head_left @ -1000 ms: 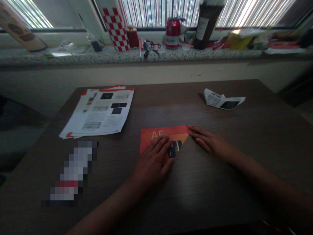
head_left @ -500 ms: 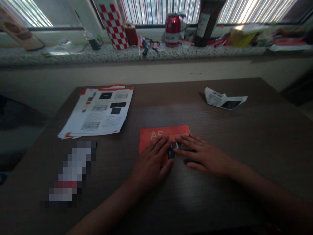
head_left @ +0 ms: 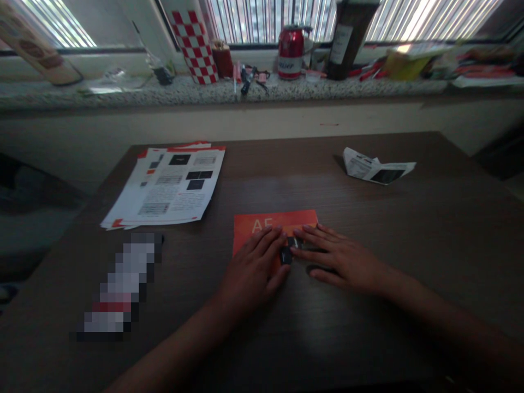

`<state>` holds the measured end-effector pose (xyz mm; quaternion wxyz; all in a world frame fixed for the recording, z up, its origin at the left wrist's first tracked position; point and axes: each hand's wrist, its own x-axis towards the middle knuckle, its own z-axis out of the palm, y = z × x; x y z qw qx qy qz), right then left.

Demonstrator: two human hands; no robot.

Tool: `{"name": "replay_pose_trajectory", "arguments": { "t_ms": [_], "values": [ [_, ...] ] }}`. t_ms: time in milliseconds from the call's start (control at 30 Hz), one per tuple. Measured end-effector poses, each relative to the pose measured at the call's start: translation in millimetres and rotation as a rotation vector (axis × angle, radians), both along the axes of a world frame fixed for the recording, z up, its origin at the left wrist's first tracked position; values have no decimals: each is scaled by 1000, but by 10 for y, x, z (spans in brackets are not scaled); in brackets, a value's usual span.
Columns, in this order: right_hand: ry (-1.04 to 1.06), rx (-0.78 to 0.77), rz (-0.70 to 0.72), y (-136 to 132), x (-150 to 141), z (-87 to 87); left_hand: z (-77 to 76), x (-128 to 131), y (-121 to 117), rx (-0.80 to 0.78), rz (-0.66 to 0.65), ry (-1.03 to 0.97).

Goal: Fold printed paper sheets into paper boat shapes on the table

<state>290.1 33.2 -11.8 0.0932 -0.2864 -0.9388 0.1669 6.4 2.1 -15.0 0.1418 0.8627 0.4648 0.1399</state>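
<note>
Both unclenched, fingers extended: left hand [head_left: 250, 273] and right hand [head_left: 347, 261] lie on folded orange paper sheet [head_left: 244, 225]. Probably light, easily creased; better take by edges.

Both the left hand [head_left: 254, 267] and right hand [head_left: 347, 259] pressed on an orange-red paper [head_left: 245, 226] on the table [head_left: 278, 180]; printed sheets [head_left: 167, 188] and a folded paper [head_left: 376, 168] lay beyond.
</note>
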Motion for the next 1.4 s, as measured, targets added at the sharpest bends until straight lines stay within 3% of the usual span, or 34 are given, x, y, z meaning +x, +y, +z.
{"name": "replay_pose_trajectory", "arguments": {
  "t_ms": [733, 1233, 1400],
  "values": [
    [-50, 25, 5, 4, 14, 7, 21, -4, 6, -11, -2, 19],
    [-77, 85, -286, 107, 186, -47, 47, 8, -2, -11, 8, 33],
    [-65, 102, -263, 123, 200, -49, 38, 2, -2, -3, 7, 27]
  ]
}}
